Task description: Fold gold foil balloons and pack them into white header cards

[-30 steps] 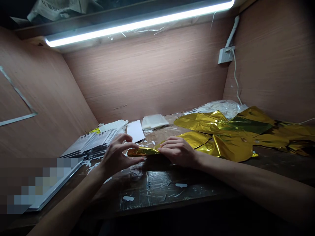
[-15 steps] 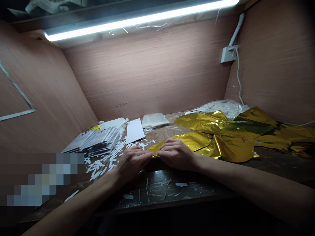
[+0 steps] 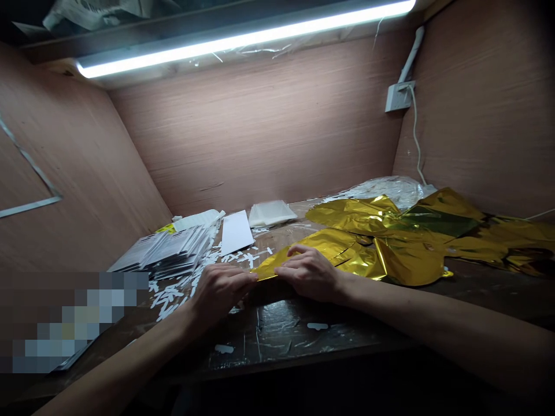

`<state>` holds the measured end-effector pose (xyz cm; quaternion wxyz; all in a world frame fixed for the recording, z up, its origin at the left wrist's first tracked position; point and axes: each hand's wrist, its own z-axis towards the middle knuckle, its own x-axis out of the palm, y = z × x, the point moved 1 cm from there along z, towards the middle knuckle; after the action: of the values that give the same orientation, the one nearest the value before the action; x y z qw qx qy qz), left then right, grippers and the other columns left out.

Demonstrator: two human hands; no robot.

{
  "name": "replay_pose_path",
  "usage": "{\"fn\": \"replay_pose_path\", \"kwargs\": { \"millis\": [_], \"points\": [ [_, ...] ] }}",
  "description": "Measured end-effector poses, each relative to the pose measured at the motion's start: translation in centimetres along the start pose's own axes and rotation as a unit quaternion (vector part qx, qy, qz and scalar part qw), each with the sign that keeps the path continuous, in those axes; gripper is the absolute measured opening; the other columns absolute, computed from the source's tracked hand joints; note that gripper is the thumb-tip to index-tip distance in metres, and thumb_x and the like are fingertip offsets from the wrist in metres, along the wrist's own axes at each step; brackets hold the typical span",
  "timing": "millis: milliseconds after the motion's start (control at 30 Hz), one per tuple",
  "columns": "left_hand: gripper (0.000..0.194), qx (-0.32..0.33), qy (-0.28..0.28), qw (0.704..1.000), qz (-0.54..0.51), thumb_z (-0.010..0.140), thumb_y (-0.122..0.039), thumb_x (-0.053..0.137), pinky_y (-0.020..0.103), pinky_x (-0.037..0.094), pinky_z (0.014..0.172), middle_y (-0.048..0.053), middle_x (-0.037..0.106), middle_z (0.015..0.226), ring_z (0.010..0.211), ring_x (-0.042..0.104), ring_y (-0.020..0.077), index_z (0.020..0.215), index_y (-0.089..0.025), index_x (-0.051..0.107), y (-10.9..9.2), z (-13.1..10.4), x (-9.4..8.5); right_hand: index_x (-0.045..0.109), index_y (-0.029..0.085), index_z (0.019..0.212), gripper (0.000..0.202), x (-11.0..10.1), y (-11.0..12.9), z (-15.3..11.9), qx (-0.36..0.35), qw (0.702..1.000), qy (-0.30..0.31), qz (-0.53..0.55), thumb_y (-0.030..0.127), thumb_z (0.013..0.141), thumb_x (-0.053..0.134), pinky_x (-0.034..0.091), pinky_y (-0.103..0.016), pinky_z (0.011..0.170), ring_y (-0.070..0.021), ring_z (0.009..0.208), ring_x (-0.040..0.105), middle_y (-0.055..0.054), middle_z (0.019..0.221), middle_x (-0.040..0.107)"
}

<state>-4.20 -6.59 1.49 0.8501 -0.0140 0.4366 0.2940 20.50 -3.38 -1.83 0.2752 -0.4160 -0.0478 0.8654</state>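
A shiny gold foil piece (image 3: 327, 242) lies over the middle of the dark table, its narrow end pointing left. My left hand (image 3: 223, 286) has its fingers closed on the tip of that end. Beside it, my right hand (image 3: 309, 273) grips the foil's near edge, fingers curled with the thumb underneath out of sight. More gold foil sheets (image 3: 411, 254) spread to the right, overlapping and crumpled. Small white strips (image 3: 167, 297) are scattered left of my left hand.
Stacked printed cards (image 3: 177, 248) stand at the left, beside a white card (image 3: 237, 232) and a pile of clear bags (image 3: 272, 212). Clear plastic (image 3: 390, 188) lies at the back right. Wooden panels (image 3: 269, 133) enclose the table.
My left hand has moved a little left, away from my right hand, and more of the gold foil shows between them. The view has shifted slightly.
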Motion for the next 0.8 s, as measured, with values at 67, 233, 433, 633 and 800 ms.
{"fn": "replay_pose_path", "kwargs": {
  "millis": [67, 233, 433, 633, 800],
  "points": [
    [0.018, -0.007, 0.001, 1.0, -0.001, 0.099, -0.025, 0.061, 0.021, 0.053, 0.058, 0.001, 0.077, 0.074, 0.058, 0.07, 0.0125, 0.093, -0.019, 0.077, 0.1, -0.6, -0.6, 0.064, 0.019, 0.075, 0.028, -0.1, 0.0, -0.1, -0.005, 1.0, -0.005, 0.009, 0.005, 0.09, 0.045, 0.044, -0.031, 0.083, -0.0135, 0.055, 0.055, 0.001, 0.06, 0.068],
    [0.009, -0.049, -0.027, 0.998, -0.043, 0.095, -0.024, 0.069, 0.023, 0.058, 0.067, 0.001, 0.081, 0.084, 0.07, 0.077, 0.0151, 0.092, -0.02, 0.077, 0.4, -2.2, -1.2, 0.066, 0.019, 0.078, 0.029, -0.2, 0.2, -0.2, -0.013, 0.999, -0.028, 0.02, 0.004, 0.09, 0.045, 0.045, -0.031, 0.083, -0.0134, 0.055, 0.057, 0.002, 0.062, 0.069],
    [0.013, -0.043, -0.052, 0.994, -0.089, 0.09, -0.021, 0.074, 0.034, 0.061, 0.086, 0.005, 0.081, 0.105, 0.097, 0.077, 0.0212, 0.104, -0.021, 0.076, 0.3, -1.0, -0.4, 0.066, 0.019, 0.08, 0.027, -0.5, 0.1, -0.2, -0.024, 0.998, -0.05, 0.038, 0.005, 0.094, 0.047, 0.047, -0.03, 0.083, -0.0134, 0.061, 0.063, 0.001, 0.066, 0.072],
    [0.027, 0.111, 0.001, 0.993, -0.032, 0.096, -0.012, 0.059, 0.036, 0.061, 0.087, 0.01, 0.078, 0.115, 0.101, 0.077, 0.0225, 0.121, -0.016, 0.069, 0.2, 0.4, 0.5, 0.067, 0.02, 0.082, 0.026, -0.8, 0.2, -0.2, -0.023, 0.998, -0.045, 0.039, 0.008, 0.096, 0.048, 0.046, -0.03, 0.081, -0.0132, 0.064, 0.062, 0.001, 0.068, 0.072],
    [0.025, 0.104, -0.048, 0.992, -0.043, 0.094, -0.013, 0.06, 0.036, 0.064, 0.079, 0.009, 0.081, 0.103, 0.086, 0.079, 0.0222, 0.118, -0.015, 0.069, 0.6, -0.4, 1.0, 0.069, 0.021, 0.087, 0.017, -0.2, 0.3, -0.1, 0.009, 0.999, 0.003, 0.046, 0.013, 0.093, 0.056, 0.041, -0.031, 0.077, -0.0149, 0.072, 0.061, 0.0, 0.077, 0.073]
  ]
}}
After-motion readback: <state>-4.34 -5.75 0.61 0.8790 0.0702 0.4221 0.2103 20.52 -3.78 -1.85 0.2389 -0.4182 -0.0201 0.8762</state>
